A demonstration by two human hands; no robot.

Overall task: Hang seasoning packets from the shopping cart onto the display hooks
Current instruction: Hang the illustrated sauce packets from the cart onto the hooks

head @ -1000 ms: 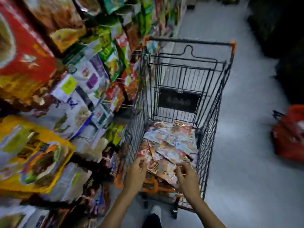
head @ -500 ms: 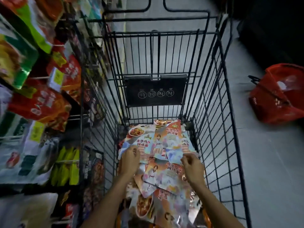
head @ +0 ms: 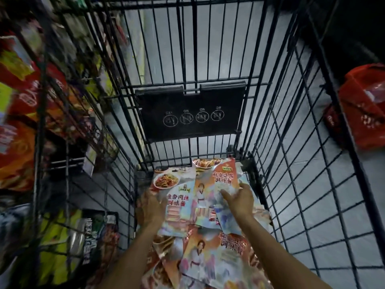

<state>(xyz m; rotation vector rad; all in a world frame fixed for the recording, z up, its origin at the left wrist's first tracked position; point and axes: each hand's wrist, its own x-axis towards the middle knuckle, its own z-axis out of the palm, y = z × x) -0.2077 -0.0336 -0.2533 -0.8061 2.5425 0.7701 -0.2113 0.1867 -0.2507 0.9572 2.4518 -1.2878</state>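
Note:
A black wire shopping cart (head: pixel 291 163) fills the view, with several colourful seasoning packets (head: pixel 216 257) piled on its floor. My left hand (head: pixel 151 209) grips the left edge of a packet (head: pixel 179 207) printed with a noodle dish. My right hand (head: pixel 239 202) lies on an orange-and-blue packet (head: pixel 224 180) at the far end of the pile, its fingers on the packet's face. The display hooks with hanging packets (head: pixel 25 97) are at the left, blurred, beyond the cart's wire side.
A black plastic child-seat flap (head: pixel 189 113) hangs on the cart's far wall. A red shopping basket (head: pixel 362 107) sits on the grey floor to the right. Green and dark packets (head: pixel 83 243) hang low on the left shelf.
The view has dropped deeper into the cart. Both hands have moved forward to the far end of the pile, the right one onto the orange-and-blue packet.

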